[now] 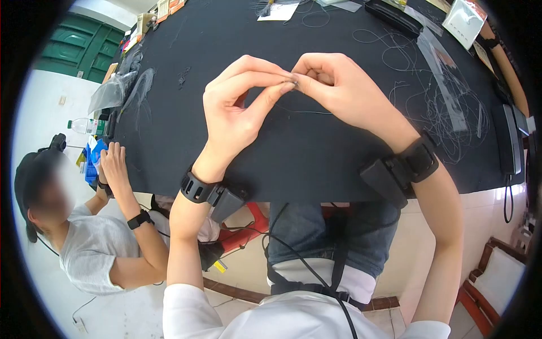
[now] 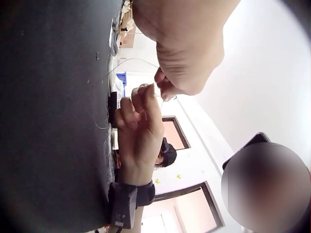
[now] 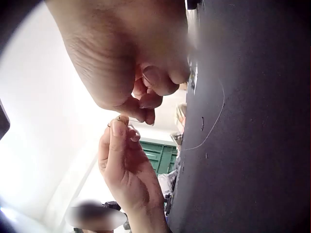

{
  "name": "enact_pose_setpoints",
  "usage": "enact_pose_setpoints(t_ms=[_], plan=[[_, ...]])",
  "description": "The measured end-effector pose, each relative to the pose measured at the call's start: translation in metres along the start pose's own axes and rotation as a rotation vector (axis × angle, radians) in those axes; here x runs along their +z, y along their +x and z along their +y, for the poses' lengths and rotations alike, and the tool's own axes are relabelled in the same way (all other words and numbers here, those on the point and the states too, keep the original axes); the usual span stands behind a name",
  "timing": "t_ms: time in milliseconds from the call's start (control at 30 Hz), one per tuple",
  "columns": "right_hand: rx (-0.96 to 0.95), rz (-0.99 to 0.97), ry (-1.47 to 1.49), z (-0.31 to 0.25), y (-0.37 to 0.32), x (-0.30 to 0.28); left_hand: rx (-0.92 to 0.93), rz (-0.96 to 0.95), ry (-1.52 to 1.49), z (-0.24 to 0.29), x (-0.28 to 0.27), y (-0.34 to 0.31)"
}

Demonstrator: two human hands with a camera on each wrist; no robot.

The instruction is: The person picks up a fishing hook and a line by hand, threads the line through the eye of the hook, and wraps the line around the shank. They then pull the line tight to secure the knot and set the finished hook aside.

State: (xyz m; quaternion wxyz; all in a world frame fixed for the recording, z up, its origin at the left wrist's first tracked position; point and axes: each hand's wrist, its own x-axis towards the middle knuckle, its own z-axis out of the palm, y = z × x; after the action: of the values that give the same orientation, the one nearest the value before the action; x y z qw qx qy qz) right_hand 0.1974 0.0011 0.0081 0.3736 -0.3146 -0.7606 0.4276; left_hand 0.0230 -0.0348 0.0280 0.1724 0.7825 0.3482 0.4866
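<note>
Both hands meet above the black table, fingertips nearly touching in the head view. The left hand pinches a tiny dark piece between thumb and fingers. The right hand pinches at the same spot, its other fingers curled in. A thin line loops from the fingertips over the table in the right wrist view. In the left wrist view the line arcs out beside the fingers. What exactly the fingertips hold is too small to tell.
Tangled clear line and a plastic strip lie at the right, near a black case. Plastic bags and a bottle stand left. Another person sits at the left edge.
</note>
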Motion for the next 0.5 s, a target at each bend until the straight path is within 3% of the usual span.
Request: enact_pose_setpoints(t_ms=[167, 500], plan=[[0.017, -0.007, -0.014, -0.015, -0.004, 0.002, -0.057, 0.123, 0.048, -0.007, 0.001, 0.001], [-0.096, 0.051, 0.089, -0.013, -0.003, -0.003, 0.039, -0.036, 0.168, -0.005, 0.002, 0.003]])
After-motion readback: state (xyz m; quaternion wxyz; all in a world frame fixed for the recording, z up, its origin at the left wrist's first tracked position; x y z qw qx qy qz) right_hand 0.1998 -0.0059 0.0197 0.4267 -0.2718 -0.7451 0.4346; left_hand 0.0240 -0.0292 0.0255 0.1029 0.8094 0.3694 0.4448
